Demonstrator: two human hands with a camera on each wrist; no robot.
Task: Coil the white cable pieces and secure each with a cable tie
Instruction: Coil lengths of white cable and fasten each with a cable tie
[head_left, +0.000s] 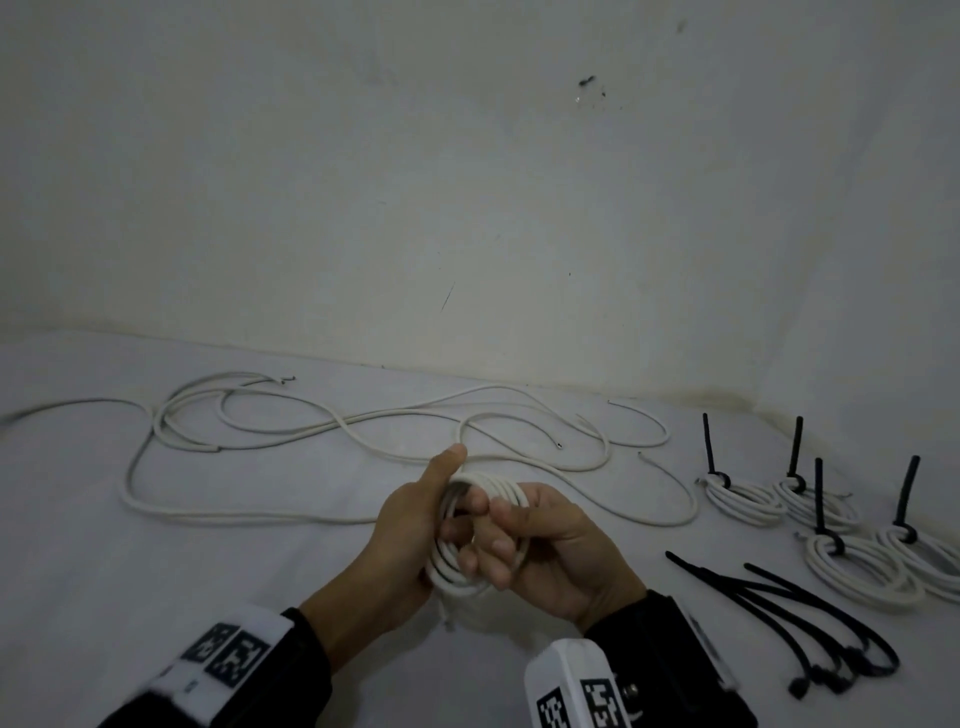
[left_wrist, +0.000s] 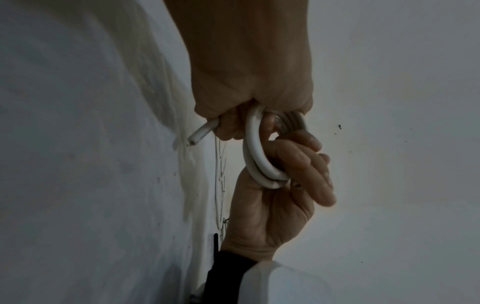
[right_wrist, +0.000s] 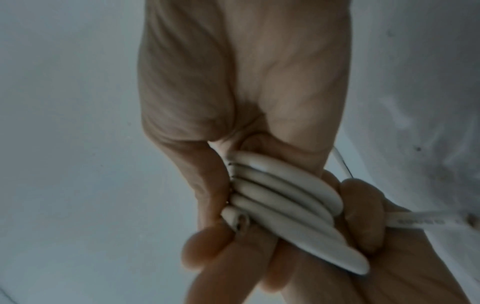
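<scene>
Hands: left hand (head_left: 415, 525) and right hand (head_left: 550, 551) both gripping half-wound white cable coil (head_left: 483, 525). Four black-tied white coils (head_left: 831, 530) lying right of it; loose white cables (head_left: 311, 431) beyond, waiting; spare black cable ties (head_left: 810, 618) lying beside tied coils.

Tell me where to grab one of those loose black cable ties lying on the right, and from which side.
Take a loose cable tie by its thin strap end, the far-left tip nearest the right hand, coming from above with a pinch grip. The straps fan apart there, while the heads bunch and overlap at the near end. First keep the coil held in the left hand.
</scene>
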